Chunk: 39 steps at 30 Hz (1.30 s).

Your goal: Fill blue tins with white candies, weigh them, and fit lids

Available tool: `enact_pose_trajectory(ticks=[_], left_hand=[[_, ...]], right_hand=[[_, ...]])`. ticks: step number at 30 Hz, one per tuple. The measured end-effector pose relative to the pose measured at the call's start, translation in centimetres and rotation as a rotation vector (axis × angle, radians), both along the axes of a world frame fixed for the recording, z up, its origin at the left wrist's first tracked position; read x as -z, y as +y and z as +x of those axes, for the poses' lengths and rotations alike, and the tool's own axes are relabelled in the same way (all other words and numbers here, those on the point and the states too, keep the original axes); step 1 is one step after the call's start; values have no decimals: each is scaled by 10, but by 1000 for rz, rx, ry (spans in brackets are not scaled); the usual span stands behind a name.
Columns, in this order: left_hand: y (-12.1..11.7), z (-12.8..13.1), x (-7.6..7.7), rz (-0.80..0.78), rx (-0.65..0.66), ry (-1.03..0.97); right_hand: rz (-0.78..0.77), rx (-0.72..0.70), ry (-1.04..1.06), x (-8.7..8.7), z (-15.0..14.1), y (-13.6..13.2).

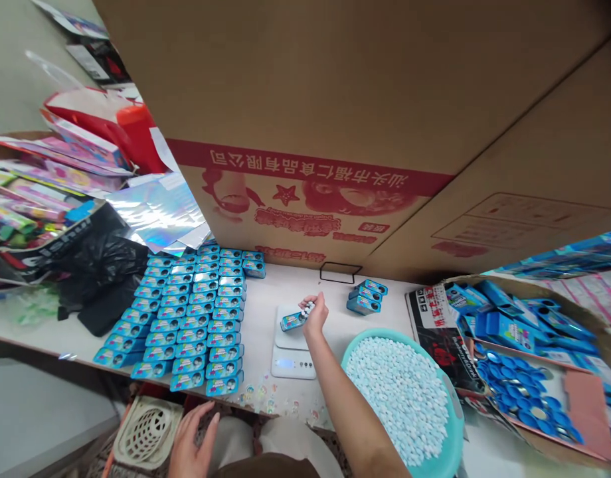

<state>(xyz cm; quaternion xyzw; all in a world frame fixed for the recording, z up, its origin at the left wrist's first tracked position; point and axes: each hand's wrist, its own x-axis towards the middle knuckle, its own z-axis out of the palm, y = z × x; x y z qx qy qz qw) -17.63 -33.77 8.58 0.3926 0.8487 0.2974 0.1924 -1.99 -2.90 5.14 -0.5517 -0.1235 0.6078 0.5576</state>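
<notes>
My right hand is closed around some small white candies, held at the opening of a blue tin. That tin sits on a white digital scale with a lit display. My left hand hangs below the table's front edge with its fingers apart, holding nothing. To the right of my right forearm, a turquoise basin is full of pale blue and white candies. Rows of similar blue tins stand left of the scale. Several more blue tins are grouped behind the basin.
A large cardboard box walls off the back. At right, an open carton holds blue tins and round blue lids. Small stickers lie at the front edge. Black plastic bags lie left; a white basket stands below.
</notes>
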Motion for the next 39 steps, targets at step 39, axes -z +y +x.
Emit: enact_pose_trajectory(ticks=[39], left_hand=[[19, 8, 7, -40, -25, -140]], right_hand=[[25, 124, -450, 27, 123, -57]])
